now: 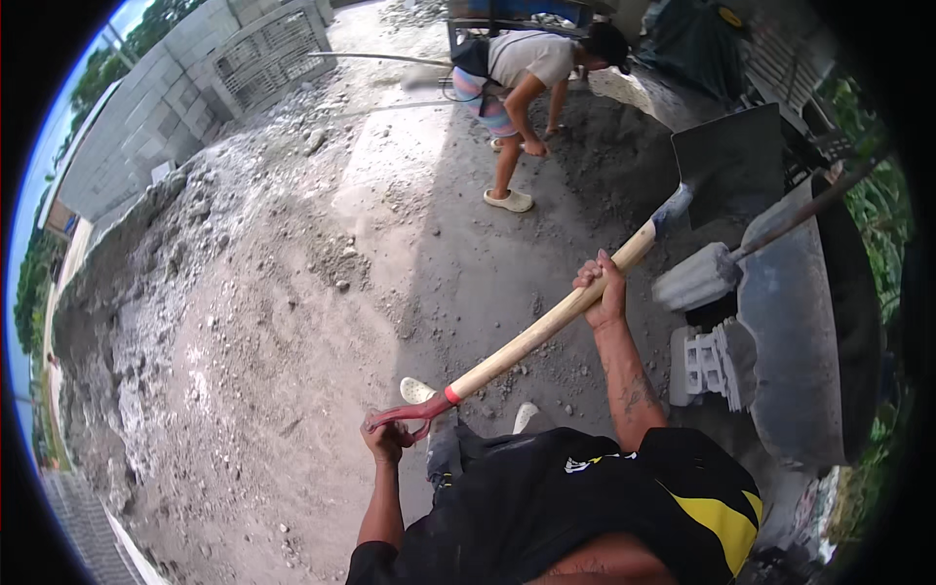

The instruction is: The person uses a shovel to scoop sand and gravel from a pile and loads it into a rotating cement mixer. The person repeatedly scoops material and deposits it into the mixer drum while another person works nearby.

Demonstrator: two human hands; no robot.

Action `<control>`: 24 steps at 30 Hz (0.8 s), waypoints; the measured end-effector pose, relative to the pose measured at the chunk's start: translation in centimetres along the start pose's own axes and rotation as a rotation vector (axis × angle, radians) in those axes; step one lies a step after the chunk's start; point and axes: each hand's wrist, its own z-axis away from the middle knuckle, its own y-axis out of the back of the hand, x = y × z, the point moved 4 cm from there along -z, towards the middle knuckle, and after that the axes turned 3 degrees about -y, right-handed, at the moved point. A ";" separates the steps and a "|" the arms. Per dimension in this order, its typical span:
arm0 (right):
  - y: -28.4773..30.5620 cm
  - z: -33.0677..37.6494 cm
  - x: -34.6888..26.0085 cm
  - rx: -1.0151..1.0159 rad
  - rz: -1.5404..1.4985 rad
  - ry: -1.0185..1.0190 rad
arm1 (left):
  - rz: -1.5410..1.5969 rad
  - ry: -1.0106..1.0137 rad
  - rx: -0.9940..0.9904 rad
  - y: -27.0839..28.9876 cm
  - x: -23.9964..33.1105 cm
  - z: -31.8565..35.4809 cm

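Observation:
A shovel [531, 338] slants across in front of me, its wooden shaft rising from lower left to upper right. My left hand [387, 436] is closed around its red grip at the low end. Farther up the shaft, my right hand [604, 290] wraps round the wood. The dark, flat shovel blade [731, 161] is lifted at the upper right, beside a pile of dark grey sand or mix [614, 146]. What lies on the blade, if anything, I cannot make out.
A bent-over person [526, 78] works beside the pile, ahead of me. On my right stand a large curved metal sheet or drum [795, 331], concrete blocks [712, 361] and a pole set in a concrete lump [697, 278]. Rubble [175, 263] and a block wall [146, 127] lie left.

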 end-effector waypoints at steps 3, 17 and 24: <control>-6.1 -2.5 17.4 -0.039 0.191 -0.403 | -0.038 -0.066 0.341 13.3 1.8 4.5; 15.0 -2.6 63.5 0.162 1.276 -1.372 | 0.196 0.239 1.607 6.0 -3.9 14.9; 21.2 -0.7 67.8 0.222 1.558 -1.472 | 0.290 0.415 1.879 7.6 -5.4 11.4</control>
